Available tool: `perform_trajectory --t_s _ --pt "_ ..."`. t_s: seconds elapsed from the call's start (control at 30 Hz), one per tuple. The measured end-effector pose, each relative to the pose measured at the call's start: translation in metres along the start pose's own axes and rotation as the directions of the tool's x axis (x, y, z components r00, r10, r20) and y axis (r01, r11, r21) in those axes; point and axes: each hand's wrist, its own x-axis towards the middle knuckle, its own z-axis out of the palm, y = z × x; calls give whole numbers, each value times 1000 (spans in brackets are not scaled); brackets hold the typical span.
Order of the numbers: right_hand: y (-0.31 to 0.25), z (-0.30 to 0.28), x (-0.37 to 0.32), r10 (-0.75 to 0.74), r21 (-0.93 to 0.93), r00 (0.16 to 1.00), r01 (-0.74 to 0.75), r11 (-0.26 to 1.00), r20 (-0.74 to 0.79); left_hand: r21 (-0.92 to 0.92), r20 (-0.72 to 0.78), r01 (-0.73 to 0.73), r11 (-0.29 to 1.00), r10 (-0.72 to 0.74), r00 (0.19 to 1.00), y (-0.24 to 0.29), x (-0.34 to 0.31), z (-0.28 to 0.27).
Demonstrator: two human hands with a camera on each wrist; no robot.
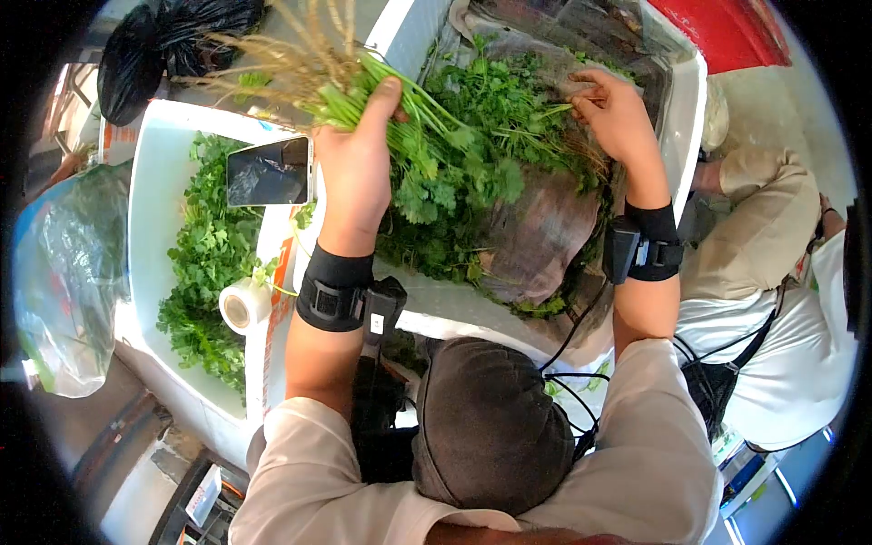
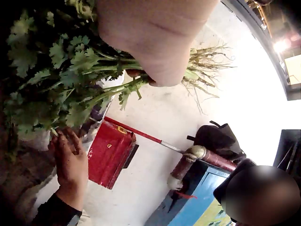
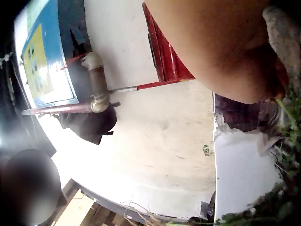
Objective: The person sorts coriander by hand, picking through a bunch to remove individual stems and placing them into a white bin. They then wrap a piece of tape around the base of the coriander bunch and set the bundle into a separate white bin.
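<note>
In the head view, my left hand (image 1: 356,186) grips a bunch of coriander (image 1: 427,177) by its pale stems. The thumb lies across the stems, long roots (image 1: 295,68) stick out to the upper left, and the leaves hang over a white foam box (image 1: 692,109). On the right side of that box, my right hand (image 1: 620,123) pinches a thin green stem (image 1: 556,112) between thumb and fingers. More loose coriander (image 1: 495,86) and a wrinkled brownish sheet (image 1: 540,232) lie inside the box. The left wrist view shows the bunch's leaves (image 2: 61,70) close above my right hand.
A second foam box (image 1: 145,173) with coriander (image 1: 204,272) stands at left. A phone (image 1: 270,173) and a plastic roll (image 1: 243,306) rest at its inner rim. A clear bag (image 1: 77,272), black bags (image 1: 136,68) and a red box (image 1: 727,32) lie around. Another person (image 1: 772,318) sits at right.
</note>
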Motion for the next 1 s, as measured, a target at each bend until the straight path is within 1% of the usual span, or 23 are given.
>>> perform_trajectory --t_s 0.07,0.1,0.13,0.17,0.2,0.23,0.27,0.3,0.33,0.37,0.4,0.47,0.5,0.53,0.6,0.63,0.67,0.73,0.8,0.83,0.9,0.97,1.0 --pt "10 2 7 59 168 997 -49 985 -54 25 14 18 1000 -18 1000 -1 -2 2" --pt "6 2 4 53 168 997 -44 985 -51 -6 70 43 999 -43 997 1 -4 6" --pt "1 2 -1 -38 -84 989 26 996 -146 -33 127 70 997 -65 990 2 -5 8" --pt "-3 5 -4 -149 -333 965 71 940 -215 -57 176 95 994 -84 981 -2 -5 7" --pt "-4 9 -4 -149 -329 966 73 941 -210 -53 171 96 994 -86 981 -4 -5 7" --pt "-4 13 -4 -334 -365 910 232 901 -246 -89 220 146 985 -123 968 -6 -5 7" --pt "-5 17 -3 -505 -406 819 378 832 -272 -123 269 198 972 -159 950 -7 -6 8" --pt "-18 20 -6 -472 -135 863 453 881 -181 -141 278 255 957 -209 938 -5 -8 10" --pt "-40 22 -12 -457 150 886 463 873 -78 -138 275 259 956 -214 937 -4 -9 11" --pt "-68 19 -28 -336 462 929 234 855 152 -157 321 304 940 -243 915 -3 -10 11" --pt "-77 26 -34 -393 606 908 231 761 147 -173 368 350 921 -269 890 -2 -11 13" --pt "-87 33 -43 -434 642 876 211 737 210 -178 386 379 908 -290 876 -9 -10 12" --pt "-85 39 -45 -395 650 890 163 742 227 -174 388 373 911 -284 877 -10 -10 14" --pt "-85 40 -45 -394 651 890 162 742 228 -173 389 366 914 -278 878 -10 -10 15" --pt "-86 42 -44 -546 467 837 470 749 34 -182 386 405 896 -314 867 -9 -12 15" --pt "-88 44 -43 -562 405 826 529 746 -45 -167 412 399 902 -304 859 -8 -12 14" --pt "-88 42 -44 -560 407 827 527 746 -45 -152 437 392 907 -294 850 -8 -11 14" --pt "-90 39 -44 -523 235 851 519 822 -47 -129 434 389 912 -301 849 -10 -11 13" --pt "-87 38 -44 -510 214 860 502 838 -20 -107 431 386 916 -307 849 -14 -9 13" --pt "-86 37 -43 -499 190 867 489 852 7 -106 427 355 929 -279 860 -17 -8 13" --pt "-81 40 -40 -515 185 857 508 841 -11 -104 426 321 941 -249 870 -20 -8 12" --pt "-80 40 -39 -533 178 846 529 830 -28 -48 416 272 961 -228 880 -20 -8 12" --pt "-81 39 -41 -445 235 895 430 872 15 -48 416 271 961 -228 880 -19 -8 12"
